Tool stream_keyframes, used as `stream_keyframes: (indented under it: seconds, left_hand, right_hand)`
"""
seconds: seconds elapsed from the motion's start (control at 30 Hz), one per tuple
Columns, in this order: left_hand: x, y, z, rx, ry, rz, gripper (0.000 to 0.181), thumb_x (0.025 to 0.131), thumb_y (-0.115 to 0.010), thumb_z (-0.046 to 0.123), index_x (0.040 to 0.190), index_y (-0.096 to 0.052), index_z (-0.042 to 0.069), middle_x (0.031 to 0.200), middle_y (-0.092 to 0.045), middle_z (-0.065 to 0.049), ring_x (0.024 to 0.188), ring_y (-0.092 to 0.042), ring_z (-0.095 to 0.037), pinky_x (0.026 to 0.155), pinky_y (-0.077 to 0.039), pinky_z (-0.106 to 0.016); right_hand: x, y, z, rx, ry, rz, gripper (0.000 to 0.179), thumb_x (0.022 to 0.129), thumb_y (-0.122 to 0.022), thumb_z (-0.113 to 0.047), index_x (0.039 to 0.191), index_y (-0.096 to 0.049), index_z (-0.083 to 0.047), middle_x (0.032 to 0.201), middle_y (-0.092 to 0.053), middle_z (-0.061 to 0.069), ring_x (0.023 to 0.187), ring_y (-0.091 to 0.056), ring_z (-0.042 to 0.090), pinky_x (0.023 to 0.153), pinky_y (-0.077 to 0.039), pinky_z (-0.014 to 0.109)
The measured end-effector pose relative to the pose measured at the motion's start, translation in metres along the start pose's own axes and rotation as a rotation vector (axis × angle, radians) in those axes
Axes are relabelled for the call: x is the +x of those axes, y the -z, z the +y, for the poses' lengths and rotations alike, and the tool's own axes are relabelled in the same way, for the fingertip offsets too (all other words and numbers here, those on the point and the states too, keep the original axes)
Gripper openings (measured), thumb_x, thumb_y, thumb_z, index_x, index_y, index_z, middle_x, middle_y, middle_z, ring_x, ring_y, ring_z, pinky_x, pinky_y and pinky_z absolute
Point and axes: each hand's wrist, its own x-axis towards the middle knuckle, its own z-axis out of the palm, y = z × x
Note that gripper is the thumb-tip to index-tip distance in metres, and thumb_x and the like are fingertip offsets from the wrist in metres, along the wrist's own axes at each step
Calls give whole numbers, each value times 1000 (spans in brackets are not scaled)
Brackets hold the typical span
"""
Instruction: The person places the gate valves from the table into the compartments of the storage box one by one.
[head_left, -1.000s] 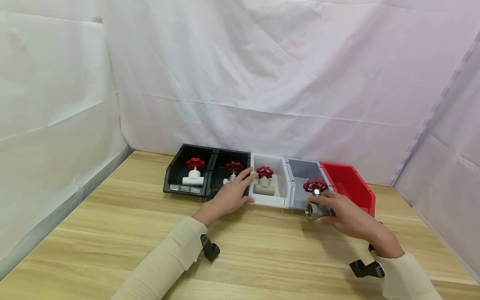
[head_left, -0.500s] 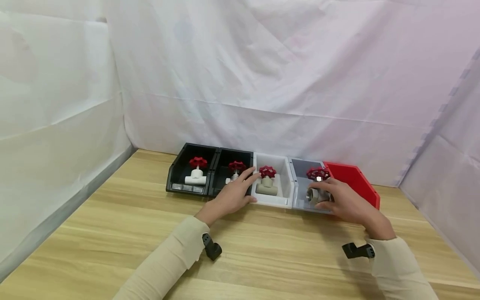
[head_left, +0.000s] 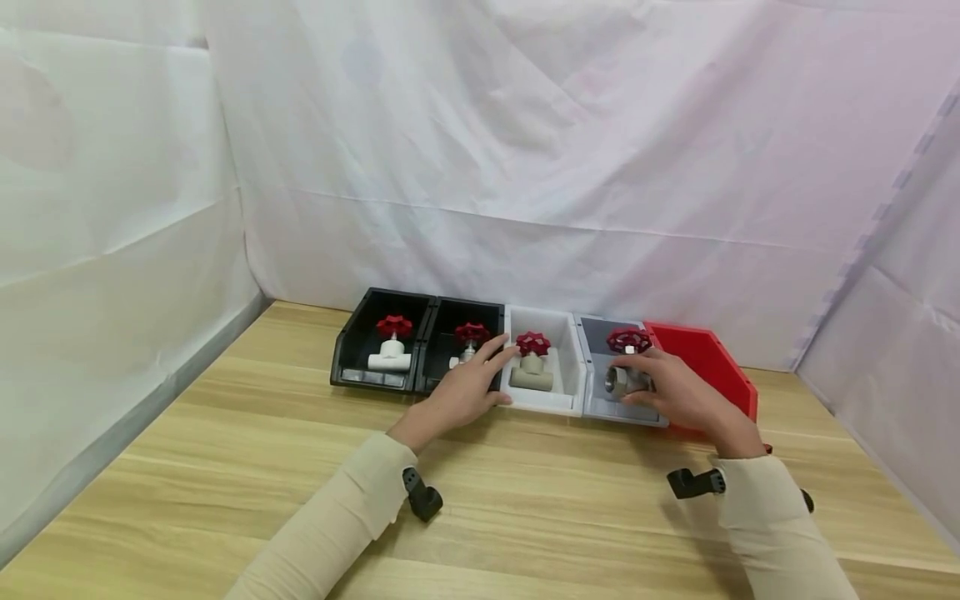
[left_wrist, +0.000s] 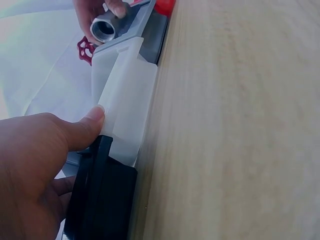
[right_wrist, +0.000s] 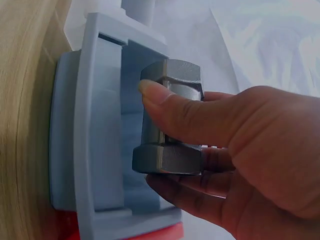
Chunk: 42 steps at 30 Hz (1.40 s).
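Note:
My right hand [head_left: 678, 392] grips the metal body of a gate valve [right_wrist: 167, 160] with a red handwheel, thumb on the near side and fingers behind. The valve is over the front of the grey bin [head_left: 626, 416], its wheel upright in the head view. My left hand [head_left: 459, 393] rests across the front of the second black bin [head_left: 465, 302] and the white bin [left_wrist: 131, 115], with fingers extended and thumb touching the white rim. A beige valve [head_left: 531, 377] sits in the white bin. Beside my left fingers, a small metal valve [head_left: 471, 333] is partly hidden.
The leftmost black bin [head_left: 372, 383] holds a white valve [head_left: 390, 358] with a red wheel. At the row's right end stands a red bin [head_left: 693, 367]. White cloth [head_left: 525, 150] hangs behind the bins, which stand on a wooden table [head_left: 487, 508].
My right hand has carried the metal valve back and slightly left, from the front edge of the grey bin to over its inside. My left hand has stayed in place.

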Motion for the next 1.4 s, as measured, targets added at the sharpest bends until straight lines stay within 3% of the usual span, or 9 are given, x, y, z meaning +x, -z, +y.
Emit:
stream_keyframes:
  seconds: [0.53,0.7,0.97,1.4]
  left_hand:
    - [0,-2,2,-7,-16,4,71,89,-69,28,149,-34,13,156,-21,-9,51,-45,-9,52,-37,-26]
    - [1,-1,2,-5,-22,7,71,88,-69,28,149,-35,13,156,-21,-10,49,-43,-9,50,-35,-25]
    - [2,1,2,5,-10,1,72,89,-68,30,150,-34,16,156,-20,-8,51,-45,-9,51,-37,-25]
    - [-1,0,0,-6,-3,7,72,88,-69,29,150,-34,16,157,-19,-7,49,-43,-9,52,-37,-25]
  right_hand:
    - [20,-18,5,-17,-17,-19,57,76,-80,-9,129,-59,-9,114,-55,18,102,-49,32,72,-54,39]
    - [25,-23,9,-68,-9,-32,60,76,-80,-7,132,-57,-6,114,-55,20,101,-50,32,73,-54,40]
    - [29,-24,6,-128,-16,-50,65,75,-80,-6,135,-54,-6,115,-54,23,101,-52,34,75,-53,44]
    - [31,-26,2,-123,-24,-71,65,76,-79,-4,136,-53,-3,117,-54,24,104,-51,37,78,-52,46]
